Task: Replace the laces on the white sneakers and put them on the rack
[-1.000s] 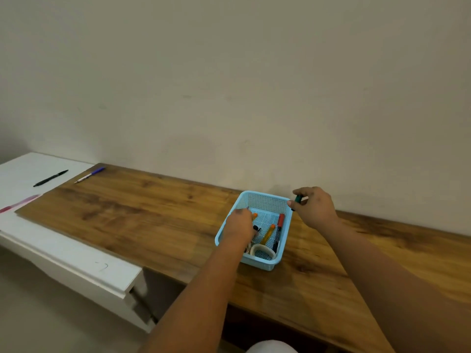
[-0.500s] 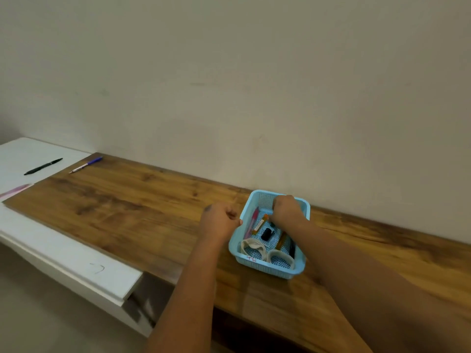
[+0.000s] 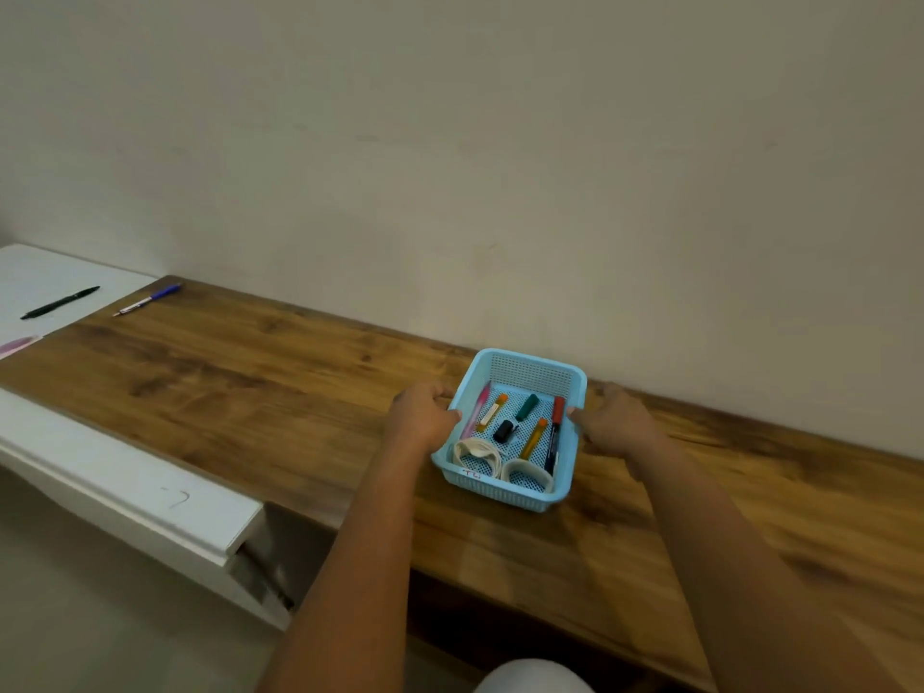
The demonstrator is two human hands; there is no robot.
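A light blue plastic basket stands on the wooden tabletop near the wall. Inside lie several markers, among them a red one, a green one and an orange one, plus two white coiled rolls at the front. My left hand grips the basket's left rim with curled fingers. My right hand grips the right rim the same way. No sneakers, laces or rack are in view.
A white table adjoins the wooden one on the left; a black pen lies on it and a blue pen lies at the seam. A plain wall runs right behind the basket. A white object shows at the bottom edge.
My right hand came out of the basket, leaving the green marker inside, and moved to the right rim. My left hand closed on the left rim. The view shifted slightly.
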